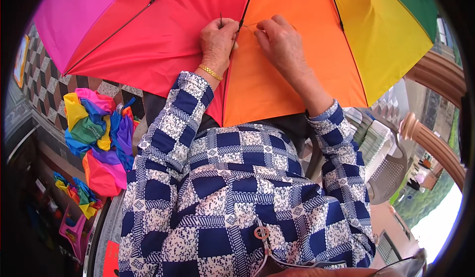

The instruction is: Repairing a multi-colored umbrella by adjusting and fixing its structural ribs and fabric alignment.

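An open rainbow umbrella (302,74) spreads across my lap, the inner side of its pink, red, orange, yellow and green panels towards me. A dark metal rib (246,4) runs along the seam between red and orange. My left hand (216,43) is closed at this rib, thumb and fingers pinching it with the cloth edge. A short dark thin piece (220,20) sticks up from its fingers. To the right, my right hand (284,43) pinches a fine thread (251,25) that stretches to the rib; whether a needle is there is too small to tell.
Bright multicoloured folded cloths (89,123) lie in a heap at left, near a pink plastic basket (76,235). A grey chair with a perforated seat (388,178) stands at right, beside brown railings (438,74). Patterned tiles (52,79) cover the floor.
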`<state>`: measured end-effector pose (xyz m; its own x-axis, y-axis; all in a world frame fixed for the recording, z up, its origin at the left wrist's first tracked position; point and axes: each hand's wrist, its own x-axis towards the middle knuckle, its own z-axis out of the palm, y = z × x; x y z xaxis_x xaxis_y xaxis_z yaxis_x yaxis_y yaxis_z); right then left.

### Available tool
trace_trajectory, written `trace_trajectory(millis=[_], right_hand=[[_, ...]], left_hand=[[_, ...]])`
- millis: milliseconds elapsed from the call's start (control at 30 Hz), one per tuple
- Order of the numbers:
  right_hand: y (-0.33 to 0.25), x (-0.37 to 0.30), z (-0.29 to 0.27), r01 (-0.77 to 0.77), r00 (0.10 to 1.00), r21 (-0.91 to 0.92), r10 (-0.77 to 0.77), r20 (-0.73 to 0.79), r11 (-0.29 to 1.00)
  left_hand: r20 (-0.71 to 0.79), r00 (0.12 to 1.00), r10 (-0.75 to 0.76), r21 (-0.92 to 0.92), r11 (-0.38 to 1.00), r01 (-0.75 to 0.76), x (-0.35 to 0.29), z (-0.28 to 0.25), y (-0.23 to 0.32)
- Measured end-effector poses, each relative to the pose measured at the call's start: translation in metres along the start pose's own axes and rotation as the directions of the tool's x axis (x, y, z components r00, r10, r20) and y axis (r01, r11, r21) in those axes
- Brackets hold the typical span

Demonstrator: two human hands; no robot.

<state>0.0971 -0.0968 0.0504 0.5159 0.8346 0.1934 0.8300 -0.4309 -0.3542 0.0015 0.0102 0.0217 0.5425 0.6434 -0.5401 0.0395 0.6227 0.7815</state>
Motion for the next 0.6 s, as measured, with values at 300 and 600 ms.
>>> trace_trajectory(millis=[300, 600], right_hand=[[0.002, 0.005, 0.014, -0.18, 0.983, 0.192, 0.169, 0.072, 0.965], [-0.019, 0.0, 0.022, -0.633, 0.774, 0.513, 0.456, 0.44, 0.58]], left_hand=[[-0.004, 1.0, 0.03, -0.049, 0.998, -0.03, -0.002, 0.001, -0.002], [-0.047, 0.988, 0.149, 0.016, 0.989, -0.149, 0.002, 0.001, -0.016]])
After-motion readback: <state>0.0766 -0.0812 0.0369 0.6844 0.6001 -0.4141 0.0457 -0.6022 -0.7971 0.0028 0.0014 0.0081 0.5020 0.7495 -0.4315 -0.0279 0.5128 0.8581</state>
